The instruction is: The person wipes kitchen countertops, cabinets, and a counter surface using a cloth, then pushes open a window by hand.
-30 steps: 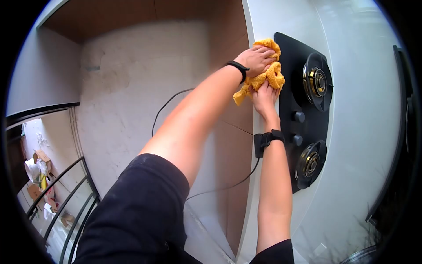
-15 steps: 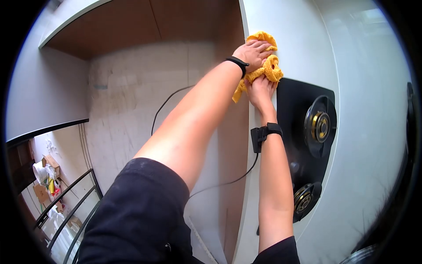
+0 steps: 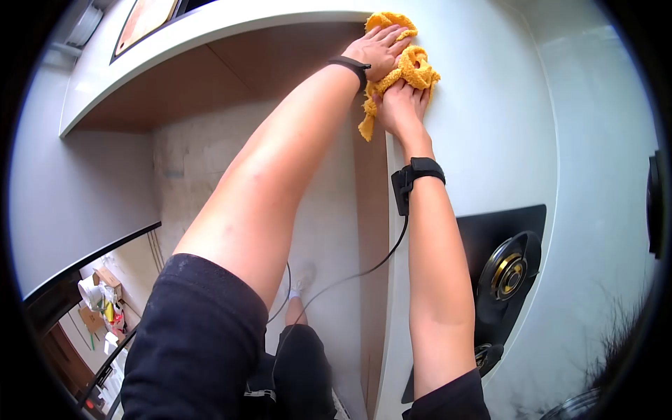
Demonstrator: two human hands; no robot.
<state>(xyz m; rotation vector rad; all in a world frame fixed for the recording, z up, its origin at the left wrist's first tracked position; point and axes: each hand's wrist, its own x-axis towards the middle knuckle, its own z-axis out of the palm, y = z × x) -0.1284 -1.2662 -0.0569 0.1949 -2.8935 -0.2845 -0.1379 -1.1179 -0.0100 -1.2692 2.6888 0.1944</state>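
A bunched yellow cloth (image 3: 418, 68) lies on the white countertop (image 3: 490, 133), at the inner corner of its edge, one end hanging over. Flat on its upper part rests my left hand (image 3: 380, 50), fingers spread, a black band round the wrist. Just below, my right hand (image 3: 404, 110) presses on the lower part with outstretched fingers, the tips partly hidden by folds. A black strap with a small box (image 3: 402, 190) and a cable is on my right wrist.
A black gas hob (image 3: 476, 227) with a round burner (image 3: 508, 276) lies right of my right forearm. The counter edge curves left toward a wooden board (image 3: 143, 22). Black railings (image 3: 105, 371) and boxes are at lower left; a cable hangs between my arms.
The view has shifted along the counter, so the hob sits lower in it. Both hands and the cloth have moved along the counter edge, away from the hob, to the corner.
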